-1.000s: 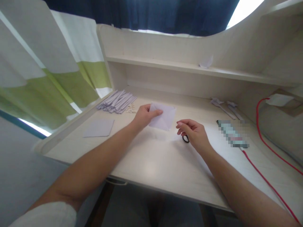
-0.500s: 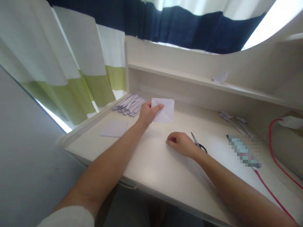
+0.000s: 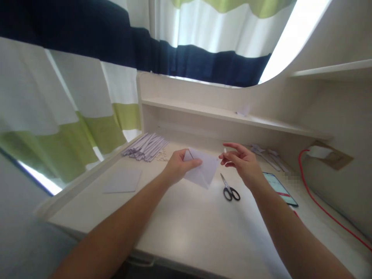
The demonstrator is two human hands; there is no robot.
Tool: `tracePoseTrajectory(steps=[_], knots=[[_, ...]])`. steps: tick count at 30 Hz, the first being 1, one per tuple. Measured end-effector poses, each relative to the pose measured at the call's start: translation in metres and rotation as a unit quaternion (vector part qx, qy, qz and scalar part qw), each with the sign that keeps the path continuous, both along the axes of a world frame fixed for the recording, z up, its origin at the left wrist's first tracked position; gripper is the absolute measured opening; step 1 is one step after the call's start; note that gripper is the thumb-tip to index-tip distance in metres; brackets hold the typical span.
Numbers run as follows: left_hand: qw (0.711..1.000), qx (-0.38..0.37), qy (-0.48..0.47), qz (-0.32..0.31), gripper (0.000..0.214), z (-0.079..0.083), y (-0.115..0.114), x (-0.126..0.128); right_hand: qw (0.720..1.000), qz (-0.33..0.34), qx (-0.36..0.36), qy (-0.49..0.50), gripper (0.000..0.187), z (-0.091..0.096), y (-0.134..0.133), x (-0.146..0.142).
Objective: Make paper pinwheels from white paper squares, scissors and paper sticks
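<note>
We pinch a creased white paper square (image 3: 205, 171) in our left hand (image 3: 177, 166), thumb across its face, and hold it lifted just above the pale wooden desk (image 3: 186, 228). Our right hand (image 3: 243, 163) hovers close beside the square's right corner, fingers loosely spread. On the desk lie a flat pale paper sheet (image 3: 122, 180) at the left, a pile of folded paper strips (image 3: 145, 146) behind it, a dark phone (image 3: 279, 188) at the right and black-handled scissors (image 3: 231, 190) below our right hand
</note>
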State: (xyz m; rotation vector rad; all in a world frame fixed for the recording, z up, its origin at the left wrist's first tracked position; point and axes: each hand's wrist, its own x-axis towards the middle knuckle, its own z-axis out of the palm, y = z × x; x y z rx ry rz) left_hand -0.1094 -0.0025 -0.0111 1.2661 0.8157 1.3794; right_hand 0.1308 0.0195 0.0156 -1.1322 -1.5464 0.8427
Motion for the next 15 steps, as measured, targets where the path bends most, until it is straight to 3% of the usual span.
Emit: tracePoseTrajectory(steps=[3, 8, 11, 15], knots=[[0.999, 0.006, 0.012, -0.032, 0.035, 0.022, -0.006, 0.012, 0.995, 0.023, 0.023, 0.095, 0.037, 0.031, -0.021, 0.018], [0.992, 0.08, 0.039, -0.094, 0.029, 0.065, -0.002, 0.029, 0.99, 0.075, 0.034, 0.113, 0.025, 0.075, -0.044, 0.037], [0.987, 0.122, 0.057, -0.092, 0.027, 0.085, -0.001, 0.036, 0.987, 0.089, 0.075, 0.108, 0.021, 0.092, -0.056, 0.048], [0.979, 0.18, 0.076, -0.051, 0.022, 0.105, -0.013, 0.043, 0.975, 0.065, 0.174, 0.122, 0.014, 0.101, -0.069, 0.06]])
